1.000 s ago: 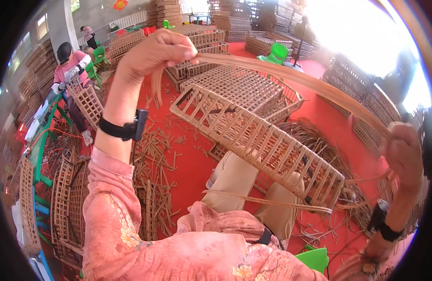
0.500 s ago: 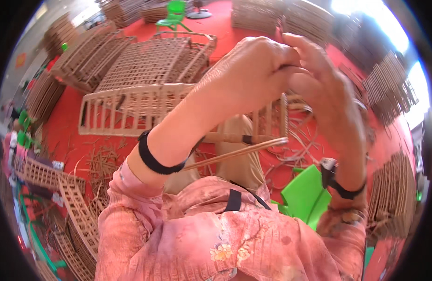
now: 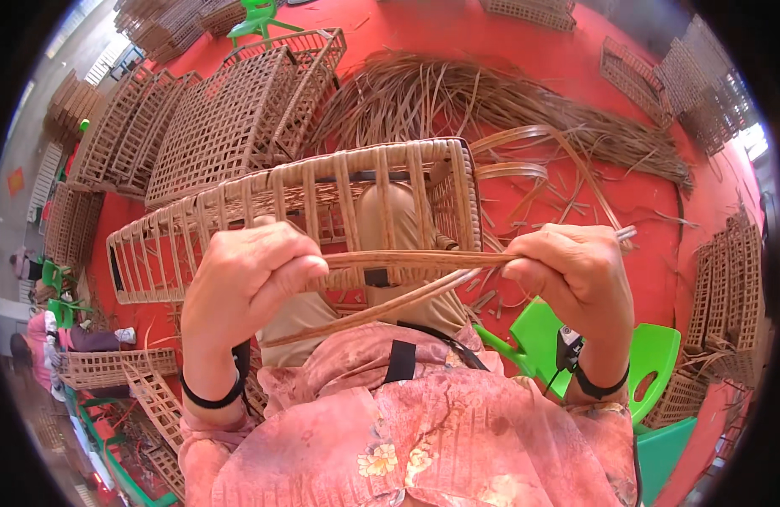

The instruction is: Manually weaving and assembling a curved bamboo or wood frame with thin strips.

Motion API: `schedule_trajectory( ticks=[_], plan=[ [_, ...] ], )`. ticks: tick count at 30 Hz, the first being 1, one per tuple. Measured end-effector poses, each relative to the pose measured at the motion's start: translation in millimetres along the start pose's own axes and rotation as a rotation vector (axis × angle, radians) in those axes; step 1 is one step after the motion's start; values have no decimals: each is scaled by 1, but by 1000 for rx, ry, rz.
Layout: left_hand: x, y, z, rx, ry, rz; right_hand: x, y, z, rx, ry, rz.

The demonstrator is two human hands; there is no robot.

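Observation:
Between my two hands a bundle of brown wicker strips (image 3: 415, 258) is stretched level, in front of a woven basket frame (image 3: 310, 198) that rests at my knees. My left hand (image 3: 248, 275) pinches the bundle's left end, fingers closed. At the other end my right hand (image 3: 576, 269) is closed on it, with pale strip tips poking out beyond the knuckles. A second strand slants below the bundle from my lap up toward my right hand. Looped strips stand out past the basket frame's right end.
A heap of long loose strips (image 3: 491, 101) lies on the red floor beyond. Woven panels and baskets (image 3: 225, 118) are stacked at far left, more (image 3: 728, 287) at right. A green chair (image 3: 538, 338) stands by my right arm. Another person (image 3: 48, 346) sits at the left edge.
My hands were raised together at upper right; they have come down and moved apart, drawing the strips out between them. The view has shifted, bringing the strip heap into sight.

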State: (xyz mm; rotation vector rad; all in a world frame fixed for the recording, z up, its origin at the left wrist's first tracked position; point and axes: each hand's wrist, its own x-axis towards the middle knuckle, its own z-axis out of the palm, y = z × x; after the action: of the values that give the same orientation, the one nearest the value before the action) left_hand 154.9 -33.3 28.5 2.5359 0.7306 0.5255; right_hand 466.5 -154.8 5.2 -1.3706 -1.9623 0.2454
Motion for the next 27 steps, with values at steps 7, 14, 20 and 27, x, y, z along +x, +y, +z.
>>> schedule_trajectory(
  ticks=[7, 14, 20, 27],
  plan=[
    [33, 28, 36, -15, 29, 131, 4, 0, 29, 137, -42, 15],
    [60, 46, 56, -8, 129, 192, -1, 15, 46, 241, 45, 20],
    [68, 46, 68, -46, 176, 295, -1, 20, 47, 349, 58, 21],
    [66, 38, 58, -120, 204, 82, 2, 30, 34, 365, 86, 74]
  ],
)
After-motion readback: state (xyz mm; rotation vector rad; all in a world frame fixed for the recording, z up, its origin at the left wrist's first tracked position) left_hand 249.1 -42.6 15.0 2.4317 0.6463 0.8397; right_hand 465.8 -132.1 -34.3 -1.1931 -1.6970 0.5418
